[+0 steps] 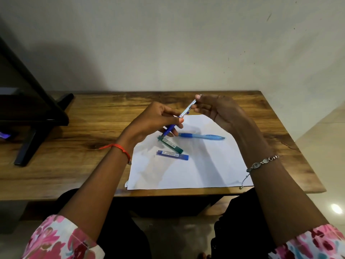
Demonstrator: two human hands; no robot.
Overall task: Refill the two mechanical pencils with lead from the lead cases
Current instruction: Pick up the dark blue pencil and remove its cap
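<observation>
My left hand (156,120) grips a blue mechanical pencil (184,112) by its lower barrel and holds it tilted above the paper, top end up and to the right. My right hand (214,111) pinches that top end between thumb and fingertips. A second, light-blue mechanical pencil (202,136) lies flat on the white paper (196,169). A green lead case (170,144) and a blue lead case (173,155) lie on the paper below my left hand.
The paper rests on a wooden table (89,128) against a pale wall. A black monitor stand (37,113) occupies the table's left part. The table's right edge falls off to a tiled floor.
</observation>
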